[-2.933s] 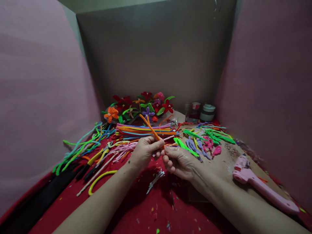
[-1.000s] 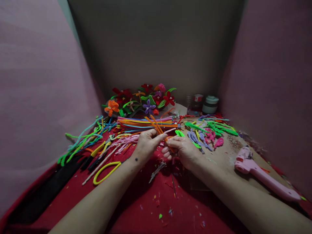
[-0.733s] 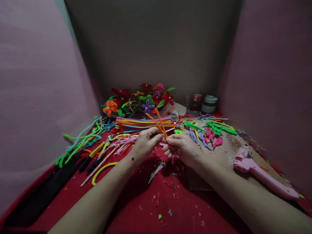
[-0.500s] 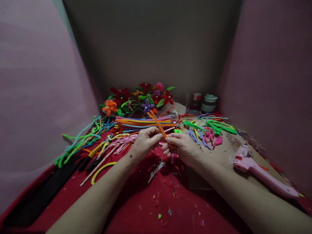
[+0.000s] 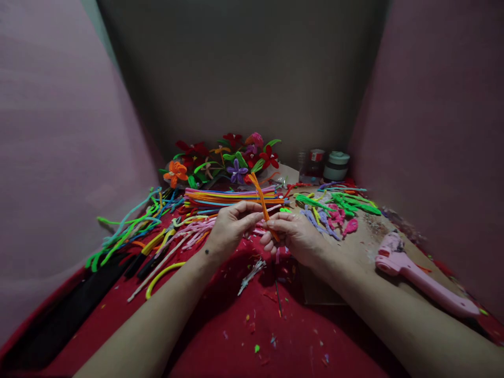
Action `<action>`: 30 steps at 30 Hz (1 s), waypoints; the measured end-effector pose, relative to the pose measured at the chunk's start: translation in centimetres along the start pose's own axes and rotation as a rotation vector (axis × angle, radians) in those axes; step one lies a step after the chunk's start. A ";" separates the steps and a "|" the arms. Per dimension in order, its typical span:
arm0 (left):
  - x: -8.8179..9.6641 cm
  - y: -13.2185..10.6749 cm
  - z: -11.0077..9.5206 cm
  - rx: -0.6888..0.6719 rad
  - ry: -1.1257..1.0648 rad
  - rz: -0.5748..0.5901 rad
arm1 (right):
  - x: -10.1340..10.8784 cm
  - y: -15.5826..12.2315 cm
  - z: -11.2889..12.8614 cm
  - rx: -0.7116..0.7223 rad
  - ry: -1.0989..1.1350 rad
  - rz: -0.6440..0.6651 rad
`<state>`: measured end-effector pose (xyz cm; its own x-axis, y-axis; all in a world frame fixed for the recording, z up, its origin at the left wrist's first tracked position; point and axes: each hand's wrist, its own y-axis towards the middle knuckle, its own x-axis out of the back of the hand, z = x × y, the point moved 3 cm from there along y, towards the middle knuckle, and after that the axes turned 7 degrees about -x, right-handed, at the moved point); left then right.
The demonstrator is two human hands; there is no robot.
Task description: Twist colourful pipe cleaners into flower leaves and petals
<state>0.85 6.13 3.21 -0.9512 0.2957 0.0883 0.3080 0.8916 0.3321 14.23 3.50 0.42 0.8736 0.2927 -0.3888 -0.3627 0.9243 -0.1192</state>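
My left hand [image 5: 230, 229] and my right hand [image 5: 293, 237] meet above the red cloth, both pinching a folded orange pipe cleaner [image 5: 260, 195]. Its doubled strands stick up and away from my fingertips, tilted slightly left. The lower end pokes out under my right thumb. Just behind my hands lies a bundle of straight coloured pipe cleaners [image 5: 232, 197]. Pink strands [image 5: 195, 233] lie beside my left hand.
Finished pipe-cleaner flowers [image 5: 224, 160] stand at the back. Green, purple and pink bent pieces [image 5: 334, 210] lie right on brown board. A pink glue gun [image 5: 421, 278] rests at far right. Two jars [image 5: 328, 165] stand at the back. Loose green and yellow strands [image 5: 129, 231] spread left.
The orange pipe cleaner's two splayed strands have been brought together and now stand more upright. Both hands stayed pinched on it, shifting slightly up in view.
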 end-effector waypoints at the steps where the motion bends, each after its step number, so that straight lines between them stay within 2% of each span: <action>1: 0.0 0.0 0.1 0.024 -0.019 0.029 | 0.0 0.0 0.0 -0.003 0.001 -0.011; 3: 0.1 0.0 0.1 0.060 -0.026 0.093 | 0.1 0.1 -0.1 -0.010 0.008 -0.036; 5: 0.1 -0.1 0.0 0.037 0.054 0.140 | 0.3 0.2 -0.1 -0.005 0.016 -0.055; 7: 0.2 0.0 -0.4 -0.103 0.197 0.141 | 0.4 0.2 -0.1 -0.006 0.023 -0.072; 11: 0.3 -0.1 -1.3 -0.544 0.544 0.129 | 0.3 0.1 0.1 -0.004 0.019 -0.059; 14: 0.4 -0.3 -2.1 -0.796 0.869 0.157 | 0.0 0.0 0.3 -0.004 0.005 -0.023; 17: 0.3 -0.7 -3.1 -0.945 1.074 0.245 | -0.1 -0.2 0.5 -0.007 -0.037 0.004; 19: 0.2 -1.1 -3.6 -0.976 1.128 0.318 | -0.2 -0.4 0.6 -0.005 -0.094 0.017; 22: -0.2 -1.5 -3.8 -0.896 1.154 0.406 | -0.4 -0.6 0.8 0.033 -0.232 0.001; 24: -0.5 -1.6 -3.7 -0.768 1.105 0.412 | -0.5 -0.7 0.8 0.098 -0.406 -0.054; 25: -0.5 -1.5 -3.5 -0.662 1.043 0.389 | -0.6 -0.9 0.8 0.162 -0.531 -0.102; 27: -0.3 -1.2 -2.9 -0.345 0.821 0.301 | -1.0 -1.4 0.9 0.354 -0.833 -0.229; 30: 0.1 -0.9 -1.2 0.187 0.304 0.217 | -1.8 -2.5 0.8 0.682 -1.224 -0.374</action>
<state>0.49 4.92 3.99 -0.8178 0.3936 0.4198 0.4732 0.8751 0.1015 13.81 0.89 2.15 0.7317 -0.2882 0.6177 -0.1387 0.8243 0.5489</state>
